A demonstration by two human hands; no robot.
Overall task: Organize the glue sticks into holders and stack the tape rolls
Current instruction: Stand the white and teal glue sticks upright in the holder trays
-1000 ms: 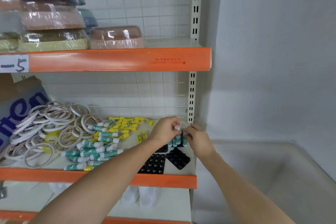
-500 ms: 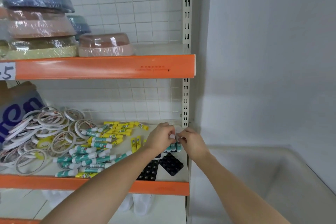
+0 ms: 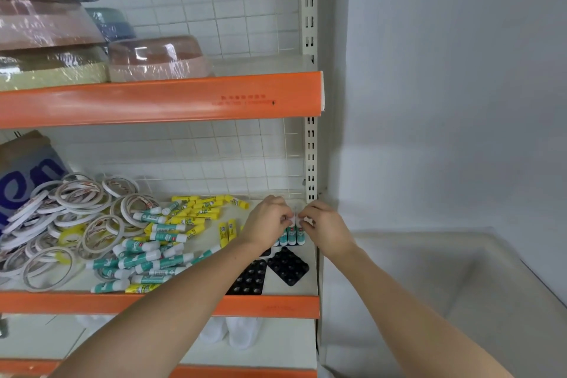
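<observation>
Both hands, the left hand (image 3: 267, 223) and right hand (image 3: 322, 225), still pinch the cap of one teal glue stick (image 3: 292, 235) standing in the black holder (image 3: 287, 265) at the shelf's (image 3: 294, 305) 3 o'clock end, little changed, so seating continues.

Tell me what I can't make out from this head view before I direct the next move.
- White caps of the upright teal glue sticks: covered by the left hand and right hand.
- Black dimpled plastic holder under those sticks: its far rows hidden by both hands.
- Red print on the orange shelf edge: too small.
- Blue-lettered cardboard box: cut by the left edge.
</observation>
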